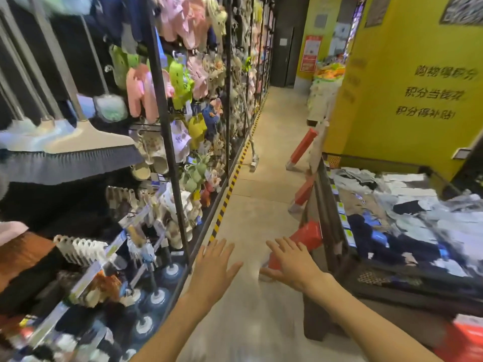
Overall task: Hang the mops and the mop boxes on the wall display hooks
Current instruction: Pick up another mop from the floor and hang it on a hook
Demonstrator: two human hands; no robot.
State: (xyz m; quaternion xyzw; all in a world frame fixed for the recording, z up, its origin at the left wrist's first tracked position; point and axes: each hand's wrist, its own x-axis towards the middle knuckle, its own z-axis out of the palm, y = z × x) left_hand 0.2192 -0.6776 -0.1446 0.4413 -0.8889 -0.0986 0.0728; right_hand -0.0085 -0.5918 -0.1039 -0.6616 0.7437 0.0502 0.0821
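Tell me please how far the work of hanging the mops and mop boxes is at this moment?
Done: several mops already hang on the wall display at left. In hand: nothing; the left hand and right hand are both open and empty above the aisle floor. Left: red and white boxes, likely mop boxes, stand along the bin on the right, and one mop leans further down.

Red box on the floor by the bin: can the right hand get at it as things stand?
Probably yes. The right hand is open and empty, just in front of the red box, with nothing between them.
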